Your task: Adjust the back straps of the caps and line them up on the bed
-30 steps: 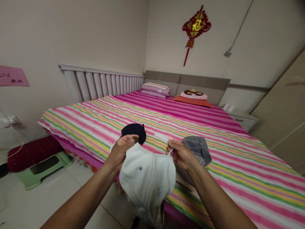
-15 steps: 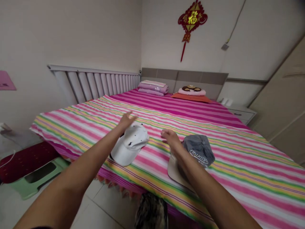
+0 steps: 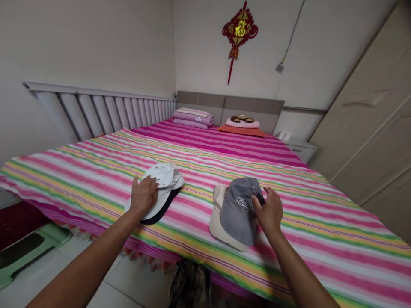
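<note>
The right hand point(image 3: 269, 211) is open at the right side of the grey cap point(image 3: 239, 214), thumb parted from the fingers, its tip by the end of the lettering point(image 3: 243, 202); whether it presses the cloth, I cannot tell. The grey cap has a rounded crown with a button on top and a curved brim facing the near edge of the bed point(image 3: 192, 137). White script slants across its front, with "Alw" readable before the letters run towards the thumb. The beige cap point(image 3: 215, 226) lies under it, its pale brim showing along the left and near sides and a rumpled bit of crown at the back left.

Left of the grey cap and well apart from it, the left hand point(image 3: 144, 196) lies open, palm down, on the white cap point(image 3: 170, 176). The white cap's crown is slumped and creased, dotted with small dark eyelets; the hand hides much of its front. A dark brim point(image 3: 163, 211) sticks out beneath it, on the side facing the grey cap.

The striped sheet point(image 3: 199, 205) under all of these is pink, white, yellow and green. Beyond the grey cap, by the headboard point(image 3: 250, 109), sit a purple stack point(image 3: 192, 118) and a pink bundle point(image 3: 247, 124) on orange cloth point(image 3: 240, 131).
</note>
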A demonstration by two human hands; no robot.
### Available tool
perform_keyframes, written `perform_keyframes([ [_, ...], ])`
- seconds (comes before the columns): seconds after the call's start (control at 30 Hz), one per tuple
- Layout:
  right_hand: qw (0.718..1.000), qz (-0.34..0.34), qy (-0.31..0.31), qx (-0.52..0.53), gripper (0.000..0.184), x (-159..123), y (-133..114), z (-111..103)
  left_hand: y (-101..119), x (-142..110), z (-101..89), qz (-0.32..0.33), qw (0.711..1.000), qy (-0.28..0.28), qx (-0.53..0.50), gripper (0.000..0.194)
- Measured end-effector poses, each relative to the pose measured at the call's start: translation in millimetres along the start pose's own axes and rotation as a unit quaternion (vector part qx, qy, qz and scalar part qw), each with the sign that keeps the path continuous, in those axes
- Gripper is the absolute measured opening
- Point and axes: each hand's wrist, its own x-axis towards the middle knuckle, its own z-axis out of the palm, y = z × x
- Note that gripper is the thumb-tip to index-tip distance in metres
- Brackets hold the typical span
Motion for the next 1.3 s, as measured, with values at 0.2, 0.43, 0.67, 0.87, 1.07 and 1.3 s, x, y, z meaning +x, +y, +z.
perform_keyframes([
  [0.2, 0.997, 0.032, -0.052, 0.040, 0.017, 36.7, 3.8, 10.9, 5.6, -7.0, -1.7, -0.056, 0.994, -0.079, -0.059, 0.037],
  [0.43, 0.987, -0.051, 0.001, 0.150, 0.020, -12.9, -38.1, -50.1, 100.5, -10.2, -27.6, -0.098, 0.816, -0.162, -0.547, 0.047],
  [0.67, 0.905, -0.404, -0.066, 0.119, 0.029, -87.2, -36.5, -80.6, 182.6, 1.8, -48.9, -0.137, 0.359, -0.299, -0.873, 0.040],
  [0.87, 0.924, -0.250, -0.138, 0.255, 0.038, -91.7, -28.4, -103.9, 187.8, -11.6, -80.2, -0.118, 0.282, -0.346, -0.887, 0.034],
  [1.07, 0.877, -0.029, -0.261, 0.402, 0.034, -69.3, -70.4, -112.1, 203.8, -24.9, -110.2, -0.076, 0.333, -0.373, -0.862, 0.032],
  [1.3, 0.859, 0.011, -0.292, 0.420, 0.024, -75.4, -83.8, -120.4, 191.4, -27.0, -113.0, -0.098, 0.417, -0.369, -0.825, 0.030],
])
